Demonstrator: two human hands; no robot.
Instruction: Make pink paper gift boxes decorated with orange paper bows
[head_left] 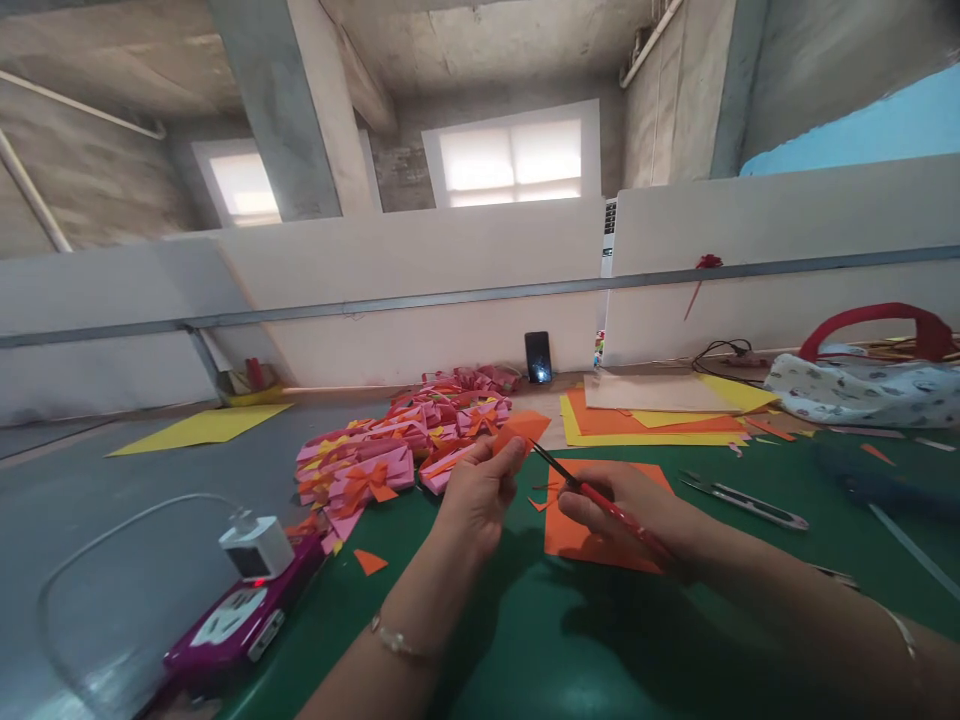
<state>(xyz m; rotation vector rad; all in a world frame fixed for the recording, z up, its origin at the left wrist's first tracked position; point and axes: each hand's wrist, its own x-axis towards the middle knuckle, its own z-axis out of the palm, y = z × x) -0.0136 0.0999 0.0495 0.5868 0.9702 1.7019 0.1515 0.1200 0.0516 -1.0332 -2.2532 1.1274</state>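
My left hand (480, 495) pinches a small folded piece of orange paper (531, 425) between thumb and fingers, raised above the green mat (495, 650). In my right hand (622, 500) is a pair of red-handled scissors (611, 507), closed in by the fingers. Its dark, narrow blades point up-left and touch or nearly touch the paper's lower edge. Beneath the right hand lies an orange paper square (566, 535), partly covered. A pile of pink and orange folded paper pieces with bows (375, 470) sits left of my left hand.
A purple power strip (240, 620) holds a white charger (256, 548) at left. Right of my hand lies a silver craft knife (750, 502). Yellow and orange sheets (652, 430), a standing phone (538, 357) and a patterned bag (862, 390) are farther back. Orange scraps (370, 562) dot the mat.
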